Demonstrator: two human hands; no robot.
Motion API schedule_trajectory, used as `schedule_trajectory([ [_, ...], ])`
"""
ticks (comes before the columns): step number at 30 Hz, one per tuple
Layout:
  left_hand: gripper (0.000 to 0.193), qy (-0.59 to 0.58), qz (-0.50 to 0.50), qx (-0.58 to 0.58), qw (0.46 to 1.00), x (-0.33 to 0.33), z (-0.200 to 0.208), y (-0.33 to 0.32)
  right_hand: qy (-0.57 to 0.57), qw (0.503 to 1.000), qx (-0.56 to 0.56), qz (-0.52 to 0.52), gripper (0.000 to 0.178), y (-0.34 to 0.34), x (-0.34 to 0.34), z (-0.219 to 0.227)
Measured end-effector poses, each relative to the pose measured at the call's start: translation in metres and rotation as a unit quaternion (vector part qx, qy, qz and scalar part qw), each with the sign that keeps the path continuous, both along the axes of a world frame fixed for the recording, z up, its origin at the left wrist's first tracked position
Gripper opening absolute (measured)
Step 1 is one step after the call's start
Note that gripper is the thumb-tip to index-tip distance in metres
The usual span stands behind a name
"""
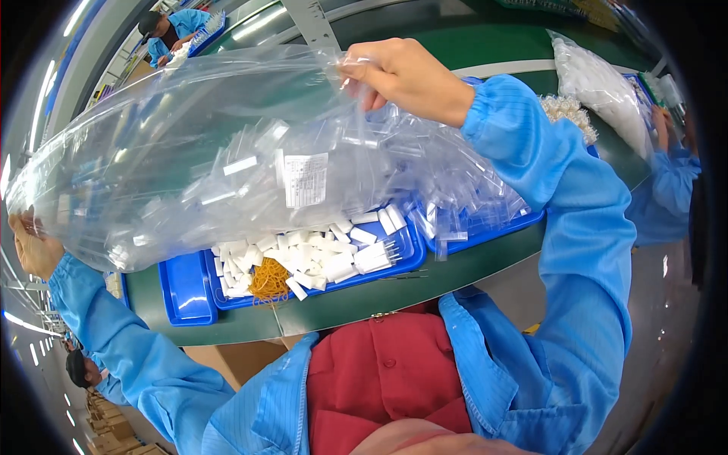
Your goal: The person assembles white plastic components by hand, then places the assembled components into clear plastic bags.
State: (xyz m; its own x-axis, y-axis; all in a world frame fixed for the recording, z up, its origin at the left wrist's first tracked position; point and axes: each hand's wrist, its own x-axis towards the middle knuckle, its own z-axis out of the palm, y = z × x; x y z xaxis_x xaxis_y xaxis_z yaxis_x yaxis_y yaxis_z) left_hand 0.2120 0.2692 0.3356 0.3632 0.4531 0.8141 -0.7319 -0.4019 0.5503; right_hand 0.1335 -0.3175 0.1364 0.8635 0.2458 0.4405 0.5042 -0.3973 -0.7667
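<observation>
A large transparent plastic bag [205,98] stretches across the bench between my two hands. Small see-through plastic pieces and a white printed label [305,180] show in or through it. My right hand [406,80] pinches the bag's upper edge, high over the table. At the far left, my left hand [36,246] is closed around the bag's other end; the film partly covers its fingers. Below the bag, a blue tray [413,254] holds white cylindrical pieces [303,258] and a bundle of yellow-brown rubber bands [271,280]. To its right, transparent plastic pieces [470,182] heap over another blue tray [493,231].
A narrow blue tray [186,292] sits left of the white pieces on the green table [485,262]. Thin metal tools [403,277] lie near the front edge. A stuffed white bag [599,87] rests at the far right. Other people [171,34] work nearby.
</observation>
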Motion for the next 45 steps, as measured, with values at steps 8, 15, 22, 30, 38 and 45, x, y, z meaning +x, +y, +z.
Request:
schedule_trajectory([
  [8,0.030,-0.010,-0.037,-0.062,0.997,0.002,0.014,0.053,-0.025,0.999,-0.023,0.032,0.030,0.020,0.009,0.014],
  [15,0.025,-0.002,0.066,-0.055,0.996,-0.008,0.020,0.070,-0.009,0.997,-0.023,0.072,0.030,0.038,-0.005,0.022],
  [22,0.024,0.022,0.095,0.152,0.983,-0.019,0.027,0.156,-0.050,0.993,-0.004,0.111,0.030,0.039,-0.001,0.027],
  [30,0.021,-0.030,0.104,-0.092,0.990,-0.012,0.007,0.108,-0.032,0.983,0.129,0.125,0.028,0.061,-0.008,0.049],
  [38,0.020,-0.014,0.211,0.119,0.970,-0.021,0.021,0.243,-0.030,0.982,0.091,0.163,0.032,0.076,0.004,0.069],
  [45,0.023,-0.049,0.194,0.186,0.962,-0.022,-0.006,0.298,-0.029,0.987,0.030,0.153,0.033,0.090,0.000,0.085],
])
